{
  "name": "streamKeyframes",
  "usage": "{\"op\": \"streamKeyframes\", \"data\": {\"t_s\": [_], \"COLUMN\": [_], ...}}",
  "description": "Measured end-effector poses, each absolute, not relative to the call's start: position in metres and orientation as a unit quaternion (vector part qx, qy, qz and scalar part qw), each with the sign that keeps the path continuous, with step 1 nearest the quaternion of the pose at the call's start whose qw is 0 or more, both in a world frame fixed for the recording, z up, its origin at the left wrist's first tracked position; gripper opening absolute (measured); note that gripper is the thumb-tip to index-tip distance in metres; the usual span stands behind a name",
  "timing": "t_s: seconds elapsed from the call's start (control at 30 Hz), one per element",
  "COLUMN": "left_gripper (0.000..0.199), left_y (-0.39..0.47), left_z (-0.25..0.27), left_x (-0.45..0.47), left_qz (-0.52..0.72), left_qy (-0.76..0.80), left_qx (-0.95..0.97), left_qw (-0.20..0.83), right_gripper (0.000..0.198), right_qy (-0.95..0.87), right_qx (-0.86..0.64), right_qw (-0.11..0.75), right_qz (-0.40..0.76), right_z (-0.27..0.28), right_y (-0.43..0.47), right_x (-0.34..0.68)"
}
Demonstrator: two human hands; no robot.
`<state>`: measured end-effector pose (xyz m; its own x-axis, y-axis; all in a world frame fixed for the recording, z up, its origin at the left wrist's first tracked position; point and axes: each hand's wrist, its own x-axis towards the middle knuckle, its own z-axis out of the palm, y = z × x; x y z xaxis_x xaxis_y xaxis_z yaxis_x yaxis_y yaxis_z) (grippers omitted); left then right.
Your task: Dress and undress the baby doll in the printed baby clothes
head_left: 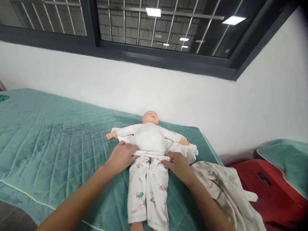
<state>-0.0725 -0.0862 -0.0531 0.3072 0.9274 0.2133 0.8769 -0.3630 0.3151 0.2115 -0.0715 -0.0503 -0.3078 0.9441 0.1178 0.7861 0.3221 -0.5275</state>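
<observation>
A baby doll (148, 138) with a white cloth body lies on its back, head toward the wall and arms spread. It wears white printed pants (149, 192), with its feet partly showing at the bottom edge. My left hand (122, 156) pinches the waistband (150, 155) at one side of the doll's waist. At the other side my right hand (179, 164) grips the same waistband, thumb on top. Under the doll's arms and back a white printed garment (192, 152) is spread out, mostly hidden by the body.
A green quilted cover (60, 147) lies beneath the doll. To the right are a crumpled cream printed cloth (223, 186) and a red plastic stool or chair (271, 183) with green fabric (286, 157) over it. A white wall (192, 96) and barred window stand behind.
</observation>
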Motion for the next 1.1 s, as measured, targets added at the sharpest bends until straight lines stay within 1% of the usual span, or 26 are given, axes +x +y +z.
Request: {"op": "streamKeyframes", "data": {"t_s": [0.07, 0.1, 0.13, 0.17, 0.23, 0.3, 0.33, 0.4, 0.47, 0.5, 0.53, 0.6, 0.67, 0.77, 0.83, 0.9, 0.97, 1.03, 1.07, 1.1], "left_gripper": [0.011, 0.010, 0.012, 0.015, 0.016, 0.010, 0.014, 0.031, 0.054, 0.060, 0.058, 0.043, 0.034, 0.027, 0.024, 0.021, 0.019, 0.028, 0.040, 0.057], "left_y": [-0.094, -0.098, -0.102, -0.106, -0.114, -0.124, -0.130, -0.143, -0.155, -0.160, -0.165, -0.169, -0.165, -0.148, -0.137, -0.133, -0.139, -0.156, -0.167, -0.180], "left_z": [-0.059, -0.064, -0.068, -0.072, -0.078, -0.079, -0.078, -0.074, -0.071, -0.070, -0.070, -0.071, -0.071, -0.067, -0.063, -0.060, -0.061, -0.067, -0.071, -0.076], "left_x": [-0.064, -0.061, -0.060, -0.060, -0.063, -0.069, -0.073, -0.078, -0.080, -0.080, -0.079, -0.077, -0.073, -0.067, -0.063, -0.062, -0.064, -0.070, -0.073, -0.076], "left_qz": [0.191, 0.210, 0.235, 0.260, 0.300, 0.316, 0.314, 0.297, 0.275, 0.269, 0.267, 0.278, 0.298, 0.336, 0.358, 0.367, 0.363, 0.349, 0.339, 0.326], "left_qy": [0.592, 0.613, 0.631, 0.637, 0.613, 0.563, 0.539, 0.497, 0.470, 0.465, 0.465, 0.468, 0.467, 0.478, 0.514, 0.559, 0.572, 0.539, 0.513, 0.487], "left_qx": [0.782, 0.760, 0.737, 0.718, 0.706, 0.719, 0.727, 0.746, 0.764, 0.770, 0.774, 0.778, 0.781, 0.776, 0.751, 0.713, 0.691, 0.700, 0.713, 0.730], "left_qw": [0.028, 0.039, 0.066, 0.104, 0.189, 0.258, 0.286, 0.330, 0.347, 0.344, 0.336, 0.314, 0.289, 0.237, 0.209, 0.211, 0.251, 0.312, 0.337, 0.352], "right_gripper": [0.025, 0.018, 0.010, 0.008, 0.013, 0.016, 0.020, 0.026, 0.032, 0.032, 0.029, 0.021, 0.019, 0.011, 0.011, 0.013, 0.015, 0.017, 0.020, 0.027], "right_qy": [-0.757, -0.743, -0.733, -0.727, -0.729, -0.739, -0.745, -0.753, -0.760, -0.766, -0.773, -0.786, -0.791, -0.766, -0.739, -0.726, -0.733, -0.751, -0.759, -0.766], "right_qx": [-0.597, -0.608, -0.609, -0.601, -0.572, -0.548, -0.536, -0.508, -0.483, -0.473, -0.467, -0.463, -0.470, -0.514, -0.548, -0.564, -0.557, -0.534, -0.517, -0.498], "right_qw": [0.226, 0.243, 0.263, 0.281, 0.291, 0.267, 0.250, 0.225, 0.220, 0.219, 0.217, 0.216, 0.232, 0.294, 0.330, 0.341, 0.331, 0.301, 0.282, 0.263], "right_qz": [0.142, 0.140, 0.154, 0.179, 0.237, 0.286, 0.309, 0.352, 0.376, 0.377, 0.370, 0.347, 0.315, 0.249, 0.212, 0.198, 0.208, 0.246, 0.277, 0.311], "right_z": [-0.057, -0.062, -0.066, -0.069, -0.071, -0.068, -0.064, -0.055, -0.049, -0.047, -0.046, -0.047, -0.051, -0.058, -0.061, -0.061, -0.059, -0.055, -0.054, -0.053], "right_y": [-0.084, -0.090, -0.094, -0.098, -0.106, -0.113, -0.118, -0.128, -0.140, -0.146, -0.151, -0.157, -0.154, -0.137, -0.124, -0.118, -0.123, -0.138, -0.149, -0.160], "right_x": [0.206, 0.203, 0.202, 0.201, 0.202, 0.206, 0.208, 0.211, 0.211, 0.210, 0.208, 0.203, 0.196, 0.185, 0.178, 0.175, 0.178, 0.186, 0.191, 0.195]}}
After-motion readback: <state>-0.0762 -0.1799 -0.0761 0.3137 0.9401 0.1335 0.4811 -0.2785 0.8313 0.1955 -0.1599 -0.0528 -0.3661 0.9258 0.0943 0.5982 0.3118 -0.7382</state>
